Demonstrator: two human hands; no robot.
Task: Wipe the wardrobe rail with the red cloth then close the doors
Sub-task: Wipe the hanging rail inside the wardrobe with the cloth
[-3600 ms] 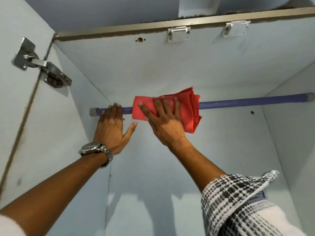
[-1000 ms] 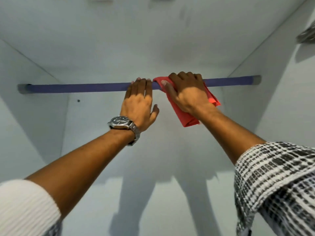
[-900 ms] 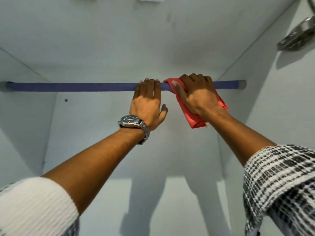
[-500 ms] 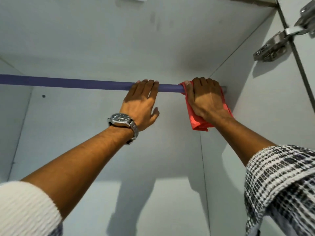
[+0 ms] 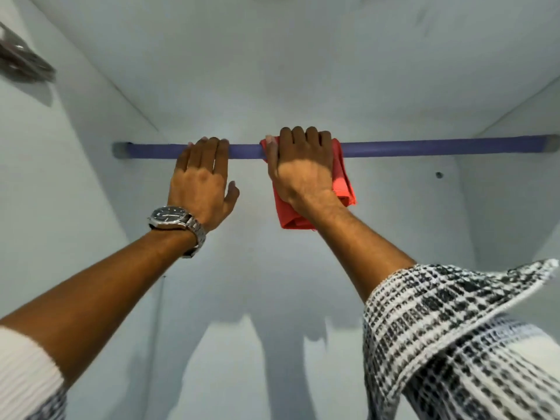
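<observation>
Red cloth (image 5: 341, 180) sits folded over the purple rail (image 5: 424, 149) near its middle, gripped by the right hand (image 5: 300, 174). At nine o'clock, the left hand (image 5: 201, 183) curls bare over the rail. A blurred shape at ten o'clock, perhaps a hinge (image 5: 22, 60).

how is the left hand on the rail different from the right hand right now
The left hand grips the purple rail bare; the right hand grips it through the red cloth. The left wrist wears a watch; the right wrist is bare. The left sits nearer the rail's left end. Both curl fingers over the rail.
</observation>
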